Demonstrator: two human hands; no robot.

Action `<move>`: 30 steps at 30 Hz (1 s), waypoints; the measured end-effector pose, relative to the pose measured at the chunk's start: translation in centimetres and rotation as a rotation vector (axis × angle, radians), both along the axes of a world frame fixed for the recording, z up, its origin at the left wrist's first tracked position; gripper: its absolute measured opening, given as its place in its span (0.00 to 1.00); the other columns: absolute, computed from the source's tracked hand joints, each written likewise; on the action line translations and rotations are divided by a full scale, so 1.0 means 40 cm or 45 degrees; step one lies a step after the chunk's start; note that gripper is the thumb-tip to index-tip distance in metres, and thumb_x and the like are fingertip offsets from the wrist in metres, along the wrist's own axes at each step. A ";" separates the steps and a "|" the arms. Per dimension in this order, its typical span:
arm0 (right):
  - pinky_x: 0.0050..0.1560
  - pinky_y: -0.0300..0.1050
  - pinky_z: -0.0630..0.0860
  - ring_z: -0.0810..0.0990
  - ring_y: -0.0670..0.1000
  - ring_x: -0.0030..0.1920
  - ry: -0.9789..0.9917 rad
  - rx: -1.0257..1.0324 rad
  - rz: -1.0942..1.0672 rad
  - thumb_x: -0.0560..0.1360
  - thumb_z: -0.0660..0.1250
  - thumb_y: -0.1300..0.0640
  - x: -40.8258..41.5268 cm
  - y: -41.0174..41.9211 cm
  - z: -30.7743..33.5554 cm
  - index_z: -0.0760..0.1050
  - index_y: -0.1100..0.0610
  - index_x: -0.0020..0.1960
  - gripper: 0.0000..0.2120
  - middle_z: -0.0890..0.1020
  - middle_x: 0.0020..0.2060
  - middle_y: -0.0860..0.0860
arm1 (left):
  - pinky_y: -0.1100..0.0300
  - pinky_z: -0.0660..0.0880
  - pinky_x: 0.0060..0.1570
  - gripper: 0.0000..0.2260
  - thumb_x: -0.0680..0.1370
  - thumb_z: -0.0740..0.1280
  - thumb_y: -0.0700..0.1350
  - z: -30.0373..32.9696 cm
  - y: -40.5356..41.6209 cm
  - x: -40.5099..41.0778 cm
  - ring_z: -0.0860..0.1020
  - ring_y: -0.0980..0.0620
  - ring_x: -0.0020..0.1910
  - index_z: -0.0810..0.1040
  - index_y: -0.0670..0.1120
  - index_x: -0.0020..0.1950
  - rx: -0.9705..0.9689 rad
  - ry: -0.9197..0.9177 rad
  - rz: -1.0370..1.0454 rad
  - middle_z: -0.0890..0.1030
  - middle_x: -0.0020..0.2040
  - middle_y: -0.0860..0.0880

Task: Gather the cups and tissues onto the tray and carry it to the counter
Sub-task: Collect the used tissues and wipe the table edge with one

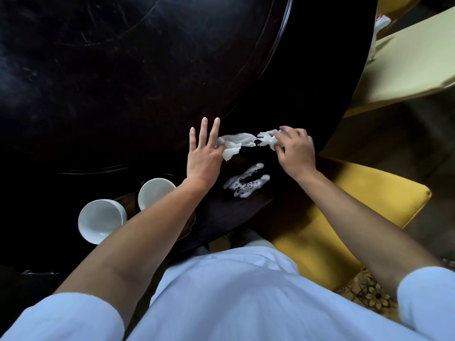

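Two white tissues lie on the dark round table. My left hand (204, 153) rests flat with fingers spread on the edge of the left tissue (232, 145). My right hand (294, 150) pinches the crumpled right tissue (267, 137). Two empty white cups, one (101, 221) nearer and one (155, 191) behind it, stand on a dark tray (189, 223) to the left, partly hidden by my left forearm. A foamy white spill (246, 184) sits on the table between my arms.
The dark table (123, 82) carries a large raised turntable (283, 33). A yellow chair (344, 205) stands at the right beside me. A pale yellow surface (406, 57) lies at the upper right. Patterned floor (364, 291) shows at the lower right.
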State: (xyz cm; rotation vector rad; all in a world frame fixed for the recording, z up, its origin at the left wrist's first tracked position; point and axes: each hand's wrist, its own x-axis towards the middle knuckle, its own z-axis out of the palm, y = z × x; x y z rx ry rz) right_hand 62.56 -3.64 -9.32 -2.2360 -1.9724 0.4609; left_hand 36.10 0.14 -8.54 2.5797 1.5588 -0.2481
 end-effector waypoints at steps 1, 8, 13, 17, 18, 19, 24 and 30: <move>0.57 0.56 0.73 0.76 0.60 0.60 0.014 0.017 -0.005 0.76 0.68 0.57 0.000 -0.002 0.000 0.81 0.54 0.62 0.15 0.80 0.63 0.53 | 0.34 0.45 0.79 0.16 0.79 0.71 0.43 0.001 0.000 -0.002 0.43 0.35 0.83 0.79 0.49 0.67 0.004 0.004 -0.002 0.48 0.85 0.43; 0.50 0.51 0.77 0.78 0.58 0.54 0.144 -0.052 -0.131 0.74 0.66 0.61 -0.011 -0.002 0.015 0.81 0.56 0.57 0.13 0.80 0.52 0.55 | 0.37 0.48 0.80 0.03 0.77 0.70 0.40 0.038 -0.031 -0.026 0.49 0.37 0.83 0.79 0.44 0.49 0.017 -0.264 0.059 0.61 0.82 0.41; 0.43 0.44 0.70 0.78 0.52 0.46 0.289 0.028 -0.259 0.75 0.68 0.58 -0.020 -0.002 0.041 0.78 0.58 0.55 0.09 0.81 0.48 0.52 | 0.39 0.64 0.74 0.06 0.77 0.73 0.44 0.074 -0.058 -0.071 0.66 0.39 0.78 0.79 0.43 0.49 0.023 -0.622 0.195 0.78 0.71 0.43; 0.42 0.42 0.67 0.75 0.48 0.41 0.379 0.059 -0.294 0.76 0.69 0.55 -0.041 -0.001 0.062 0.77 0.57 0.52 0.07 0.77 0.44 0.45 | 0.42 0.78 0.56 0.07 0.74 0.75 0.38 0.126 -0.064 -0.104 0.80 0.42 0.59 0.81 0.41 0.51 0.047 -0.859 0.402 0.85 0.52 0.47; 0.41 0.43 0.68 0.75 0.48 0.41 0.397 0.068 -0.296 0.76 0.69 0.55 -0.050 -0.002 0.066 0.77 0.56 0.51 0.07 0.77 0.43 0.45 | 0.44 0.79 0.51 0.07 0.74 0.75 0.38 0.143 -0.065 -0.115 0.81 0.43 0.54 0.81 0.41 0.50 0.054 -0.909 0.444 0.85 0.50 0.47; 0.41 0.44 0.70 0.76 0.49 0.41 0.416 0.078 -0.303 0.76 0.70 0.54 -0.058 -0.002 0.069 0.77 0.56 0.50 0.07 0.78 0.42 0.45 | 0.47 0.80 0.47 0.07 0.74 0.75 0.38 0.159 -0.065 -0.126 0.81 0.46 0.50 0.80 0.41 0.50 0.055 -0.955 0.482 0.84 0.47 0.48; 0.41 0.45 0.74 0.77 0.48 0.39 0.524 0.075 -0.297 0.75 0.70 0.54 -0.122 -0.019 0.089 0.76 0.53 0.51 0.07 0.78 0.40 0.45 | 0.53 0.78 0.43 0.08 0.76 0.73 0.36 0.230 -0.056 -0.194 0.79 0.53 0.42 0.79 0.43 0.54 0.035 -1.121 0.609 0.80 0.45 0.53; 0.39 0.44 0.77 0.78 0.44 0.32 0.575 0.001 -0.097 0.76 0.69 0.54 -0.238 -0.035 0.103 0.78 0.47 0.61 0.14 0.77 0.32 0.42 | 0.72 0.71 0.57 0.23 0.77 0.70 0.32 0.261 -0.063 -0.263 0.76 0.64 0.53 0.79 0.47 0.70 0.052 -1.140 0.636 0.81 0.56 0.47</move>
